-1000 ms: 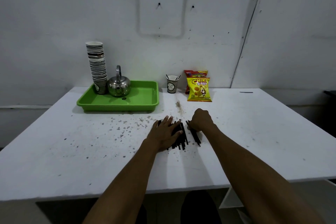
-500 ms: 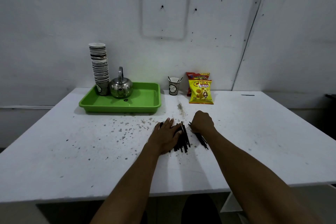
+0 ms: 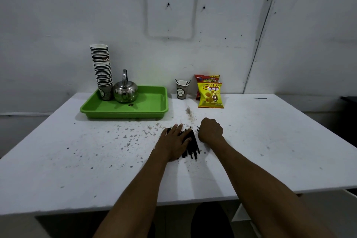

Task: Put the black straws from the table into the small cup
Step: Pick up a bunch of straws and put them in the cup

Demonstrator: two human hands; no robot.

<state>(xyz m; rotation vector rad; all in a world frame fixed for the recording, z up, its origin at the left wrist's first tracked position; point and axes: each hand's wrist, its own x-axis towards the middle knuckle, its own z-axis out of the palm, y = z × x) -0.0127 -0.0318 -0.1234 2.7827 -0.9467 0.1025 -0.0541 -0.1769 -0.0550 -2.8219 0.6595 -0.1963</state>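
Observation:
A pile of black straws [image 3: 191,146] lies in the middle of the white table [image 3: 270,141]. My left hand [image 3: 173,142] rests flat on the pile's left side, fingers spread, and hides part of it. My right hand [image 3: 210,131] is curled into a fist just right of the pile, and a black straw tip pokes out at its left edge. The small cup [image 3: 182,91] stands at the back by the wall, upright, with a few black straws leaning in it.
A green tray [image 3: 154,109] at the back left holds a steel kettle [image 3: 125,91] and a tall stack of paper cups [image 3: 102,69]. Two snack bags [image 3: 210,92] stand right of the small cup. Dark specks dot the table left of my hands.
The loose straws that lay under my right hand are no longer on the table; the fist has closed over them. My left hand stays flat on the pile.

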